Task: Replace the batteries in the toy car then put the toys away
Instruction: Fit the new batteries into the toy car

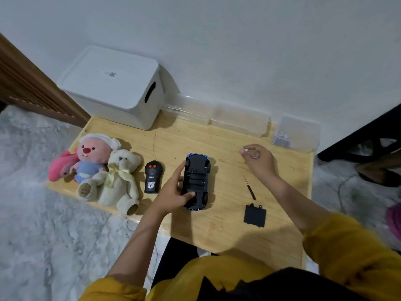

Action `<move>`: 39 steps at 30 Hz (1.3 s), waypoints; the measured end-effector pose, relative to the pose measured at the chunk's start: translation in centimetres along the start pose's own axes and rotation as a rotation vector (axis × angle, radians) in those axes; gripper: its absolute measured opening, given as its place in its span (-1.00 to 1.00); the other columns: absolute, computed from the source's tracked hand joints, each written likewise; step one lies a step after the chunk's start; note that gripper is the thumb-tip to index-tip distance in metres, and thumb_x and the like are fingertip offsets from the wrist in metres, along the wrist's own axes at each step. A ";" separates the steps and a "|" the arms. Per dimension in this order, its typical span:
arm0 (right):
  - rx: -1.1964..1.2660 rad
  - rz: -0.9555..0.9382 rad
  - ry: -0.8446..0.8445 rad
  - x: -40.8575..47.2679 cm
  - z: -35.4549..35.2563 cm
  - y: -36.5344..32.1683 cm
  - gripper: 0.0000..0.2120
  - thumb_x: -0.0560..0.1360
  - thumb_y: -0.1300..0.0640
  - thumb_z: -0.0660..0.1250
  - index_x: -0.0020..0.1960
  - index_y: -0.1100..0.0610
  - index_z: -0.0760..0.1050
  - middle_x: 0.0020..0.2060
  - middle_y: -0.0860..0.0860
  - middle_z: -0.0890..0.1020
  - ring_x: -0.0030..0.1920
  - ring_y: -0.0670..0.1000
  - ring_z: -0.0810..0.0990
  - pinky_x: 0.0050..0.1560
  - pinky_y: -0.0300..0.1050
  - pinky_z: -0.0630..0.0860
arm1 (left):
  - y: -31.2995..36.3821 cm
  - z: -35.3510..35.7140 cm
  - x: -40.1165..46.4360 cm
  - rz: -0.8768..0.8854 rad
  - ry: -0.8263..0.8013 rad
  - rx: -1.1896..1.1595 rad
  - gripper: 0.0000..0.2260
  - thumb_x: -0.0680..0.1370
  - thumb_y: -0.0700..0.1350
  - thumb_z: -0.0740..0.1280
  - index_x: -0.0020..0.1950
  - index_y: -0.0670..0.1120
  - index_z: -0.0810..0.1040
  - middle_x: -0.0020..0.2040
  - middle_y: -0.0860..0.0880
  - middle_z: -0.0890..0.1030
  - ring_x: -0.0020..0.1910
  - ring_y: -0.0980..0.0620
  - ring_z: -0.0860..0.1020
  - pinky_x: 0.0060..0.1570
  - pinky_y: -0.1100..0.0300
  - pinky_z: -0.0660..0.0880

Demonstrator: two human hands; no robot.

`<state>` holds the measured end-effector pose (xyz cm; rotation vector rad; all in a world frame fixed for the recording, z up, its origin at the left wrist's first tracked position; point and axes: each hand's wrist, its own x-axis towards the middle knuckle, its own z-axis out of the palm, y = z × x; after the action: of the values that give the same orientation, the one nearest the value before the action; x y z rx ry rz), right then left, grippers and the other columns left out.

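Observation:
A blue toy car (198,181) lies upside down in the middle of the wooden table (227,224), its black underside and open battery bay facing up. My left hand (174,192) grips the car's left side, thumb on the underside. My right hand (258,160) hovers above the table to the right of the car, fingers pinched on a small battery (249,152). The black battery cover (255,216) and a small screwdriver (249,187) lie on the table to the car's right. A black remote control (153,177) stands just left of my left hand.
A pink plush (86,158) and a cream teddy bear (120,179) lie at the table's left end. A white lidded storage box (112,85) sits at the back left. Clear plastic containers (297,135) stand along the wall, the right one holding batteries. Marble floor surrounds the table.

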<state>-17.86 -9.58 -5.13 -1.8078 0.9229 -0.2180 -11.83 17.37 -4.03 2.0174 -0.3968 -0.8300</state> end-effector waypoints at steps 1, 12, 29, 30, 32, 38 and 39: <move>0.096 0.026 -0.020 -0.8 0.4 -0.6 -0.80 0.46 0.04 0.41 0.05 0.09 0.60 -0.07 0.07 0.66 -0.22 0.00 0.63 -0.34 -0.41 0.46 | 0.0 -0.2 0.1 0.008 -0.021 0.002 -0.18 0.44 -0.26 0.43 0.51 0.21 0.05 0.06 0.04 0.55 0.03 0.31 0.54 -0.05 0.43 0.47; 0.348 0.180 0.019 -6.8 6.0 -4.7 -0.73 0.28 0.02 0.57 -0.15 0.13 0.59 -0.18 0.15 0.65 -0.26 0.10 0.61 -0.46 -0.30 0.41 | 0.2 -1.1 1.0 -0.043 -0.244 -0.164 -0.40 0.47 -0.12 0.44 0.44 0.15 0.28 0.14 -0.02 0.51 0.08 0.07 0.56 -0.02 0.30 0.52; 0.156 0.180 0.241 -8.1 8.7 -6.3 -0.68 0.39 -0.12 0.44 -0.17 0.14 0.52 -0.16 0.03 0.62 -0.11 0.00 0.59 -0.13 -0.12 0.50 | 0.5 -1.8 1.5 0.008 -0.367 -0.240 -0.46 0.43 -0.19 0.47 0.31 0.12 0.34 0.09 0.01 0.50 0.07 0.07 0.54 0.06 0.13 0.56; 0.124 0.164 0.261 -8.1 8.7 -6.4 -0.66 0.38 -0.14 0.45 -0.17 0.14 0.51 -0.18 0.03 0.61 -0.13 0.00 0.59 -0.13 -0.10 0.51 | 0.8 -2.0 1.6 0.024 -0.365 -0.252 -0.46 0.43 -0.20 0.47 0.31 0.11 0.33 0.08 0.01 0.48 0.06 0.08 0.54 0.05 0.13 0.56; 0.055 0.119 0.312 -8.1 8.5 -6.8 -0.63 0.36 -0.14 0.46 -0.19 0.16 0.48 -0.24 0.00 0.58 -0.20 -0.04 0.57 -0.21 -0.18 0.47 | 1.5 -2.3 1.8 0.068 -0.348 -0.253 -0.45 0.43 -0.19 0.47 0.30 0.14 0.32 0.10 -0.02 0.45 0.05 0.06 0.53 0.01 0.15 0.57; -0.047 -0.028 0.461 -7.4 8.6 -8.4 -0.59 0.33 -0.09 0.50 -0.27 0.19 0.39 -0.43 -0.10 0.42 -0.42 -0.14 0.40 -0.43 -0.39 0.32 | 4.1 -3.1 2.2 0.174 -0.262 -0.274 -0.43 0.40 -0.19 0.50 0.22 0.17 0.27 0.15 0.02 0.42 0.05 0.08 0.51 -0.13 0.30 0.55; -0.051 -0.065 0.474 -7.2 8.7 -8.6 -0.59 0.33 -0.07 0.51 -0.29 0.18 0.37 -0.45 -0.11 0.40 -0.44 -0.15 0.38 -0.43 -0.40 0.32 | 4.4 -3.2 2.2 0.173 -0.258 -0.287 -0.42 0.40 -0.19 0.50 0.22 0.15 0.25 0.13 0.04 0.42 0.04 0.09 0.52 -0.15 0.29 0.55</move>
<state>-13.93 2.92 0.40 -1.8697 1.2039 -0.6910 -7.86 15.71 -0.04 1.5937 -0.5563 -0.9807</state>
